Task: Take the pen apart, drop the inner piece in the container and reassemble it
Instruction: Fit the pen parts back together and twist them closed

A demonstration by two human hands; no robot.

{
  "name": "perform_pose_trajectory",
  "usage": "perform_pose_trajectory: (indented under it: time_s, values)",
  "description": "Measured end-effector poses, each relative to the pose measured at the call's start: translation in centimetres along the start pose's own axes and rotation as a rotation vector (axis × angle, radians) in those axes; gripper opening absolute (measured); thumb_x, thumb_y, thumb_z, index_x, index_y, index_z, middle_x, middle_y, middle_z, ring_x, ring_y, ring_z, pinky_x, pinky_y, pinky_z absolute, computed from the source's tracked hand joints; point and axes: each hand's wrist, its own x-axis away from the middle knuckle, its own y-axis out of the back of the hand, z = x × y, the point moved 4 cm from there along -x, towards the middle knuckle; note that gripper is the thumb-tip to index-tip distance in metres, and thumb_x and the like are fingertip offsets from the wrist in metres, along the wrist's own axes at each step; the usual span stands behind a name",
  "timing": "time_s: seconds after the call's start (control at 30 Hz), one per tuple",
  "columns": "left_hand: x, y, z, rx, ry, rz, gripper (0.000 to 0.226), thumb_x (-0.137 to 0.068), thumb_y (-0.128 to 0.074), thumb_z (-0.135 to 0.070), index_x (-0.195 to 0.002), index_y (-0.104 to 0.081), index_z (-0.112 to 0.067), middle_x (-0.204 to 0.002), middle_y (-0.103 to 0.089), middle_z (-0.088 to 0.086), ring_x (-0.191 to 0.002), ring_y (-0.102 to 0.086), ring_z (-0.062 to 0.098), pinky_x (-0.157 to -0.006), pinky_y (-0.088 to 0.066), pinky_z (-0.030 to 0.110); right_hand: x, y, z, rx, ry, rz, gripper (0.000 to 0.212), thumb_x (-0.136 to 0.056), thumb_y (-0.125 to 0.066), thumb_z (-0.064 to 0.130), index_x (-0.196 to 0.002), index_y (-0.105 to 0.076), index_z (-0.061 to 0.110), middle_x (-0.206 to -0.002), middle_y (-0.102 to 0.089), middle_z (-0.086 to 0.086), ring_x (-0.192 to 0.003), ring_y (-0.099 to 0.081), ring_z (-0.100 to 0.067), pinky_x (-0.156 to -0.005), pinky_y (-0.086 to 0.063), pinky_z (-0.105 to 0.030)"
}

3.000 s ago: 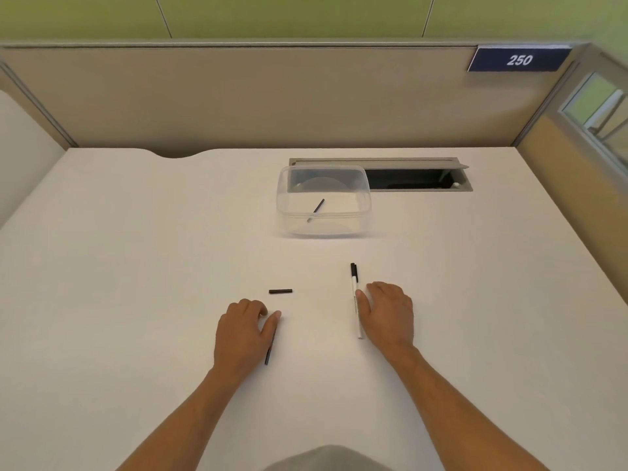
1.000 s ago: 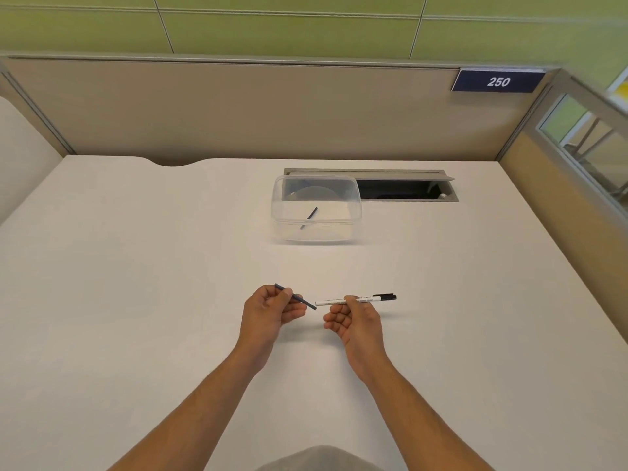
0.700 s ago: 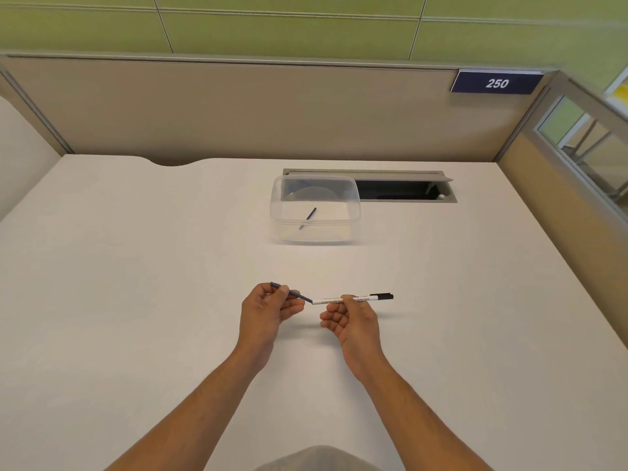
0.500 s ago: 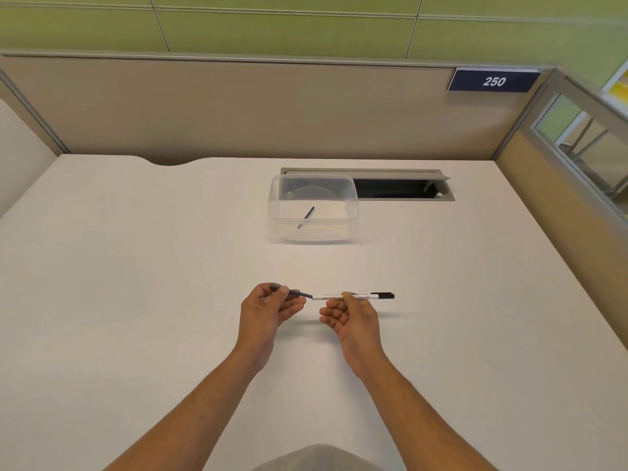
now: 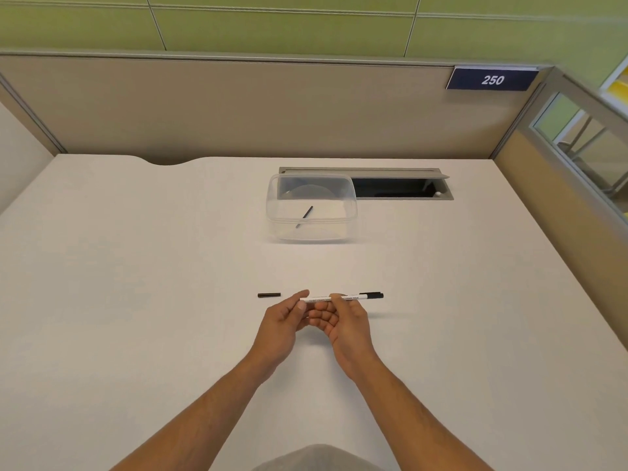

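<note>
Both hands hold a white pen barrel with a black cap at its right end, level above the table. My left hand pinches the barrel's left end between thumb and fingers. My right hand grips the barrel's middle. The thin dark inner piece that my left hand held is not visible, hidden in the barrel or by my fingers. A short black pen piece lies on the table just left of my left hand. A clear plastic container stands further back with a thin dark rod inside.
A white table carries everything. Behind the container is an open cable slot with a grey rim. Beige partition walls close off the back and right; a blue sign reads 250.
The hands have come together. The dark inner piece in my left hand has gone into the barrel's left end and is out of sight. The short black piece on the table shows again.
</note>
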Motion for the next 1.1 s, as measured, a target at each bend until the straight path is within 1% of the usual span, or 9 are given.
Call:
perform_pose_trajectory:
  time_s: [0.1,0.17,0.23,0.37,0.5,0.63,0.73,0.87,1.1]
  values:
    - [0.0,-0.1,0.3,-0.106,0.031,0.051,0.041,-0.102,-0.045,-0.022,-0.143,-0.043,-0.020,-0.127,-0.064,-0.004,-0.121,-0.056,0.009,-0.103,-0.040,0.024,-0.1,0.1,-0.3,-0.028,-0.013,-0.020,0.024,-0.099,-0.046,0.014,-0.093,-0.062,-0.003,-0.081,-0.070,-0.020,-0.072,-0.068,-0.028,-0.065,-0.056,-0.033]
    - [0.0,-0.3,0.4,-0.190,0.042,0.095,0.047,-0.102,-0.045,-0.026,-0.147,-0.032,-0.026,-0.132,-0.057,-0.012,-0.120,-0.049,-0.006,-0.094,-0.035,0.010,-0.1,0.3,-0.4,-0.043,-0.015,-0.033,0.023,-0.099,-0.047,0.014,-0.092,-0.062,-0.001,-0.079,-0.070,-0.017,-0.072,-0.068,-0.028,-0.065,-0.056,-0.034]
    - [0.0,-0.3,0.6,-0.209,0.058,0.131,0.052,-0.101,-0.046,-0.027,-0.149,-0.026,-0.028,-0.136,-0.052,-0.015,-0.118,-0.045,-0.012,-0.089,-0.033,0.007,-0.1,0.6,-0.4,-0.054,-0.018,-0.043,0.021,-0.098,-0.048,0.014,-0.092,-0.061,-0.001,-0.079,-0.069,-0.017,-0.074,-0.067,-0.029,-0.066,-0.056,-0.035]
    - [-0.7,1.1,0.3,-0.204,0.039,0.099,0.050,-0.099,-0.050,-0.032,-0.147,-0.034,-0.030,-0.141,-0.047,-0.020,-0.127,-0.041,-0.004,-0.100,-0.028,0.019,-0.2,0.9,0.0,-0.081,-0.028,-0.077,0.020,-0.098,-0.049,0.014,-0.087,-0.062,0.002,-0.076,-0.068,-0.016,-0.071,-0.067,-0.029,-0.063,-0.057,-0.034]
    - [-1.7,4.1,-0.6,-0.501,-0.163,-0.182,0.025,-0.094,-0.061,-0.021,-0.118,-0.063,-0.027,-0.118,-0.063,-0.015,-0.106,-0.060,0.002,-0.080,-0.040,0.006,-0.4,1.4,0.5,-0.129,-0.041,-0.118,0.019,-0.098,-0.048,0.011,-0.086,-0.059,0.001,-0.074,-0.067,-0.016,-0.067,-0.067,-0.028,-0.061,-0.057,-0.034]
    - [-2.5,6.4,-0.2,-0.886,-0.276,-0.305,0.031,-0.088,-0.066,-0.009,-0.119,-0.065,-0.013,-0.125,-0.061,0.005,-0.119,-0.052,0.025,-0.100,-0.043,0.033,-0.5,1.8,0.6,-0.240,-0.084,-0.131,0.014,-0.097,-0.049,0.009,-0.092,-0.057,-0.001,-0.073,-0.066,-0.016,-0.066,-0.067,-0.028,-0.060,-0.057,-0.034]
    - [-2.9,7.5,0.5,-1.072,-0.250,-0.324,0.044,-0.086,-0.068,-0.013,-0.129,-0.059,-0.009,-0.132,-0.058,0.010,-0.122,-0.049,0.033,-0.102,-0.041,0.041,-0.4,1.8,0.3,-0.325,-0.134,-0.130,0.016,-0.095,-0.051,0.009,-0.090,-0.061,-0.003,-0.073,-0.068,-0.016,-0.066,-0.068,-0.026,-0.060,-0.057,-0.033]
    - [-3.2,7.4,1.2,-1.186,-0.196,-0.279,0.044,-0.089,-0.064,-0.018,-0.132,-0.057,-0.011,-0.131,-0.058,0.010,-0.114,-0.053,0.035,-0.092,-0.046,0.043,-0.4,1.7,0.3,-0.359,-0.148,-0.121,0.019,-0.095,-0.052,0.009,-0.085,-0.063,-0.002,-0.072,-0.069,-0.015,-0.066,-0.069,-0.026,-0.059,-0.057,-0.032]
    - [-3.4,7.1,1.1,-1.146,-0.242,-0.277,0.018,-0.089,-0.064,-0.013,-0.105,-0.071,-0.014,-0.107,-0.064,0.005,-0.096,-0.055,0.031,-0.078,-0.048,0.040,-0.2,1.5,0.5,-0.349,-0.154,-0.107,0.019,-0.095,-0.051,0.009,-0.086,-0.063,-0.003,-0.072,-0.068,-0.016,-0.066,-0.068,-0.027,-0.060,-0.058,-0.033]
